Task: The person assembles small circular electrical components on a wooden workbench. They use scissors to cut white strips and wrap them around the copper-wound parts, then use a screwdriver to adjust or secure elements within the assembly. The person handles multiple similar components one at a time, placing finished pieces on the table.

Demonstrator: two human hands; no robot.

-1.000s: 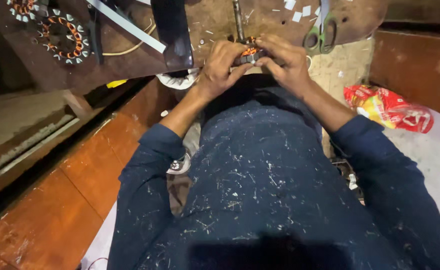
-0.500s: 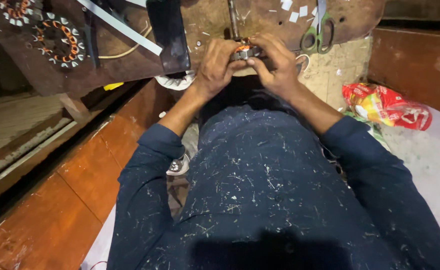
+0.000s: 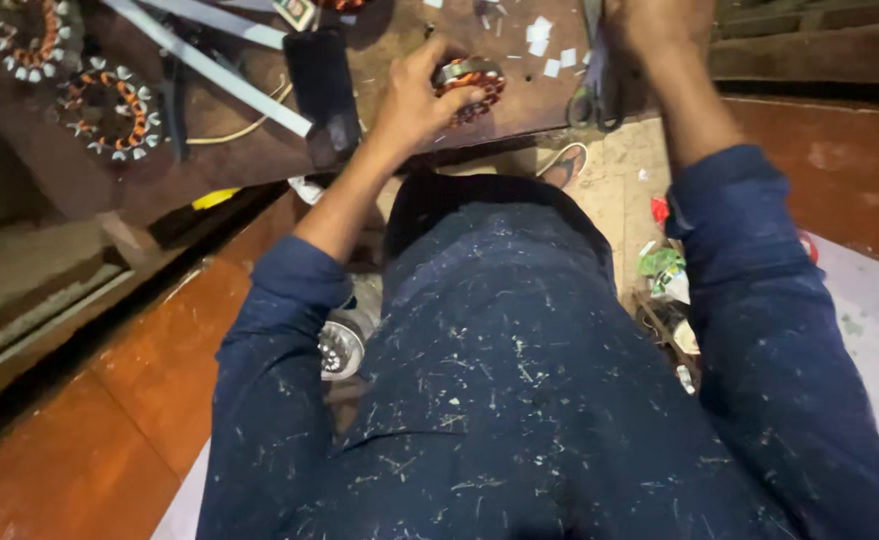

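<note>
Your left hand [image 3: 414,100] is closed around a small round stator wound with copper wire [image 3: 467,82], holding it just over the near edge of the brown bench [image 3: 259,160]. Your right hand [image 3: 649,25] reaches up to the scissors [image 3: 591,90] on the bench; its fingers are cut off, so I cannot tell its grip. 2 larger wound stators [image 3: 109,110] lie far left.
</note>
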